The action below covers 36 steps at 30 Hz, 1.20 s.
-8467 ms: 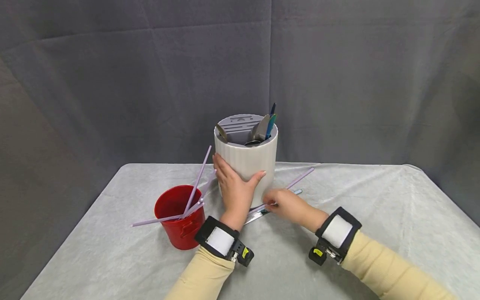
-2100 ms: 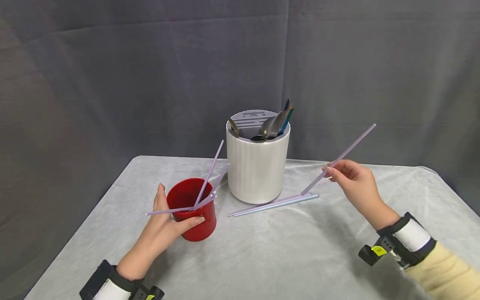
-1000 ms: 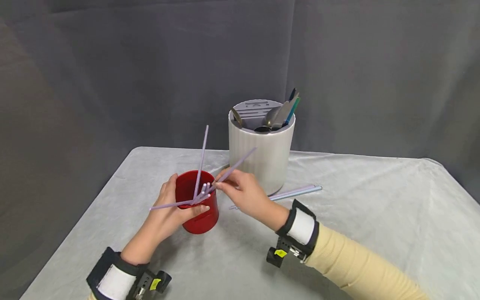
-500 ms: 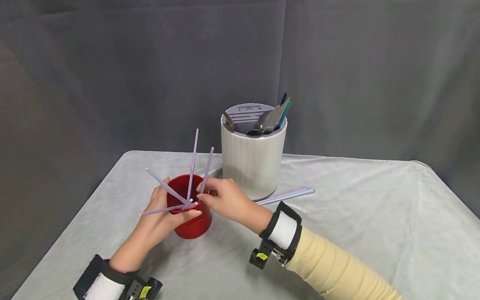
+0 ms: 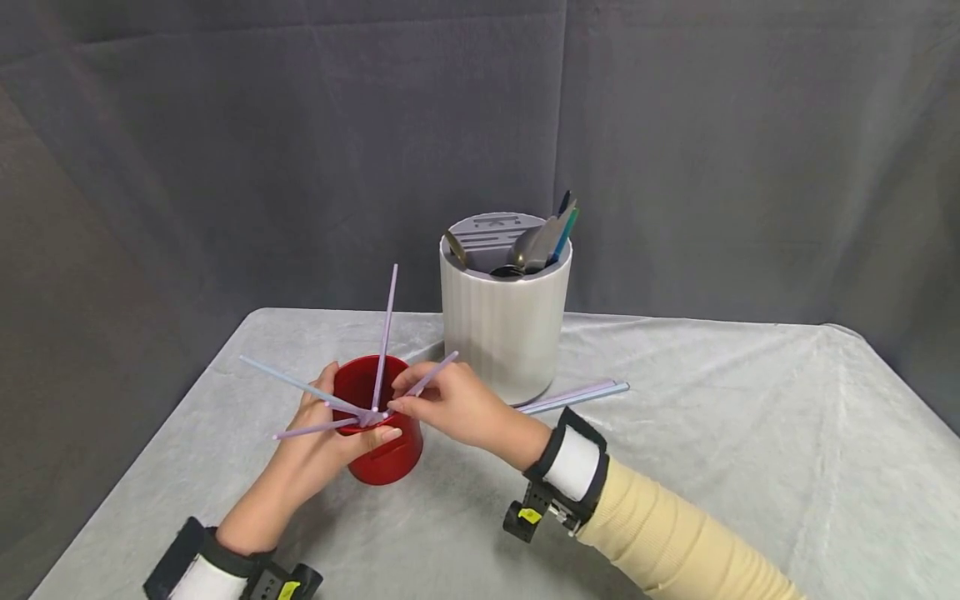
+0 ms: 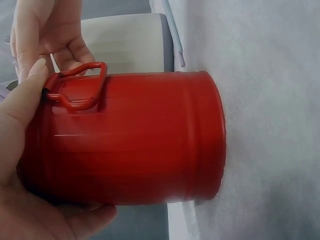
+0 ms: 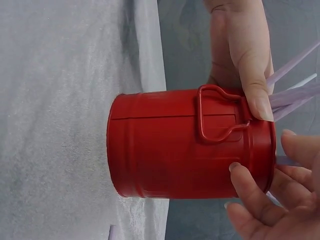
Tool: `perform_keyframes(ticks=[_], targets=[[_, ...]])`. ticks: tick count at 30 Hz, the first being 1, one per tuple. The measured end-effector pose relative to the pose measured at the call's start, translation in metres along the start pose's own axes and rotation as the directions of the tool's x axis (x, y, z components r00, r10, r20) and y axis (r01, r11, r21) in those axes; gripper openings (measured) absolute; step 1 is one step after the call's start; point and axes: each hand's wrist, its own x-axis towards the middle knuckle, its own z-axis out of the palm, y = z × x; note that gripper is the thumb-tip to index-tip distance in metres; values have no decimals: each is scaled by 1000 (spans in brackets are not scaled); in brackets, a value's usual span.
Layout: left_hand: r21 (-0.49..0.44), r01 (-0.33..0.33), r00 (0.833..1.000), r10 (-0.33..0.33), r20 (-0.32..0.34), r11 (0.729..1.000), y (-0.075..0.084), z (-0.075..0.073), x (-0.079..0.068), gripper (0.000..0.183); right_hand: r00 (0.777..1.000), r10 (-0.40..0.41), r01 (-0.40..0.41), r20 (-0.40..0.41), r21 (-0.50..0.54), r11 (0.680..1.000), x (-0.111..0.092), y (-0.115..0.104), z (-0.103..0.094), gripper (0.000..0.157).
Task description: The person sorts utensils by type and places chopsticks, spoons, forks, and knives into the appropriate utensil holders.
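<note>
My left hand [image 5: 318, 437] grips the small red bucket [image 5: 390, 460] near its rim, thumb in front and fingers round the far left side. Several purple straws [image 5: 386, 333] and a pale blue straw [image 5: 288, 379] fan out of its mouth. At the rim's right side, my right hand [image 5: 453, 404] pinches a purple straw [image 5: 444, 363] that leans to the right, its lower end hidden by the fingers and rim. In the right wrist view, a finger of my right hand touches the wall of the bucket [image 7: 175, 150], below the folded wire handle [image 7: 202, 115].
A white ribbed utensil holder [image 5: 502, 333] with spoons [image 5: 522, 248], a knife and a blue-green handle [image 5: 566, 233] stands just behind my right hand. Several straws [image 5: 585, 396] lie on the grey cloth at its foot. A grey curtain [image 5: 225, 167] hangs behind the table.
My left hand went from the white holder to the bucket. My right hand brought a straw from the table to the bucket, and that straw now leans further right. The pale blue straw tipped left.
</note>
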Motion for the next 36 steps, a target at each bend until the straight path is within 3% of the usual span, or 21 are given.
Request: perform_keyframes(ticks=[8, 20, 25, 30, 36], targets=[[-5, -8, 1000, 8, -7, 1000, -1, 0, 2, 85, 1000, -13, 13, 9, -27, 1000, -7, 2, 0, 25], [-17, 0, 1000, -1, -14, 1000, 0, 5, 5, 87, 996, -67, 65, 57, 48, 997, -19, 15, -6, 46], [-50, -27, 999, 26, -24, 998, 0, 8, 7, 80, 998, -55, 51, 39, 86, 995, -30, 26, -17, 44], [-14, 2, 999, -2, -32, 1000, 1, 11, 7, 82, 1000, 3, 0, 27, -134, 991, -47, 40, -38, 30], [-15, 22, 999, -22, -27, 1000, 2, 12, 9, 83, 990, 117, -72, 77, -436, 897, -69, 57, -60, 20]])
